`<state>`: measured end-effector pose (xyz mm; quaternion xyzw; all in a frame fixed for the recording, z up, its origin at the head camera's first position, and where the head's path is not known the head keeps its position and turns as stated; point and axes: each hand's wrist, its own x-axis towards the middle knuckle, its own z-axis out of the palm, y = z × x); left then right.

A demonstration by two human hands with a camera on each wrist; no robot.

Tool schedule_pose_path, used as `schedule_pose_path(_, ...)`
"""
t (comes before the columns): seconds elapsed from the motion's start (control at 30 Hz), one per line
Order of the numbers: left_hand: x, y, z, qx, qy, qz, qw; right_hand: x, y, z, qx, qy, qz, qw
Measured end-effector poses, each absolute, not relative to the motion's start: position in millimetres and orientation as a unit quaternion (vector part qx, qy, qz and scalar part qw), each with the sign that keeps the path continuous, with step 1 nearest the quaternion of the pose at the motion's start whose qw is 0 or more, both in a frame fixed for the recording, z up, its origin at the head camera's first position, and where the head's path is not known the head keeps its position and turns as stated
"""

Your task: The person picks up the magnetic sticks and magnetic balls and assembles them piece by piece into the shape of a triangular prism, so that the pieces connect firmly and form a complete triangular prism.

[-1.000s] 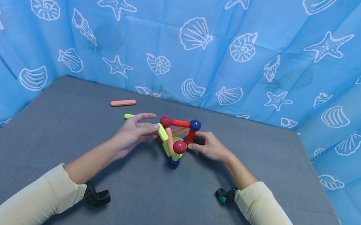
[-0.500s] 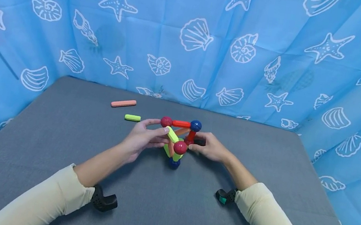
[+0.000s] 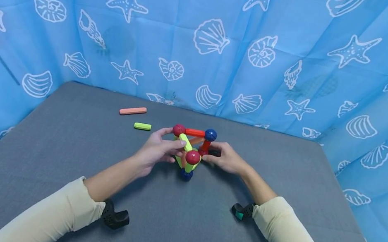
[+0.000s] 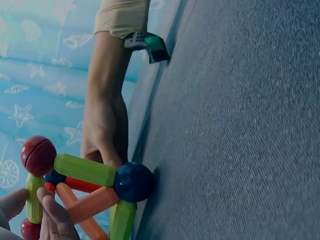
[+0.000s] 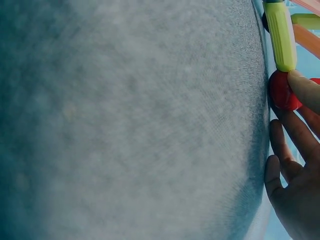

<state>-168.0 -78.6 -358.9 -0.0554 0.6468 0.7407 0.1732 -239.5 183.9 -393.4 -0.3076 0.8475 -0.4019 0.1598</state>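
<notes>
A frame of magnetic rods and balls stands on the grey table. My left hand point(image 3: 155, 148) pinches a yellow-green magnetic rod point(image 3: 186, 142) between thumb and fingers. In the left wrist view, that rod point(image 4: 34, 200) spans two dark red balls, the nearer one point(image 4: 38, 155) at its end. At the frame's right side, my right hand point(image 3: 226, 158) holds a low red ball point(image 5: 283, 91), thumb pressed on it. A red rod point(image 3: 195, 132) joins the back red ball point(image 3: 179, 130) to a blue ball point(image 3: 210, 135). Another blue ball point(image 3: 186, 174) rests at the front base.
Beyond my left hand lie a loose yellow-green rod point(image 3: 142, 126) and a loose orange rod point(image 3: 133, 111) on the grey table point(image 3: 178, 223). A blue curtain point(image 3: 177, 30) with white shells hangs behind. Black wrist mounts point(image 3: 115, 217) sit below the sleeves.
My left hand has moved right, bringing its yellow-green rod from left of the frame to between the two upper red balls. The loose yellow-green rod is now fully uncovered. My right hand has stayed put.
</notes>
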Motion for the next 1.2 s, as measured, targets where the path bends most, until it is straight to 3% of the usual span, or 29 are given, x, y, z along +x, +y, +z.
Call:
schedule_pose_path(0.13,-171,-85,-365,-0.027,0.672,0.72,0.168,-238,183,-392,-0.308,0.85,-0.397,0.156)
schedule_pose_path(0.4,-168,-104,-382,0.103,0.735,0.637,0.209,-237,183,-391,-0.301,0.868,-0.37,0.141)
schedule_pose_path(0.53,-163,-98,-384,0.148,0.767,0.591,0.198,-234,183,-389,-0.304,0.876,-0.351,0.13)
schedule_pose_path(0.83,-167,-86,-393,0.161,0.828,0.519,0.138,-217,183,-384,-0.325,0.875,-0.337,0.125)
schedule_pose_path(1.2,-185,-105,-399,0.206,0.816,0.524,0.133,-204,193,-380,-0.351,0.852,-0.352,0.163)
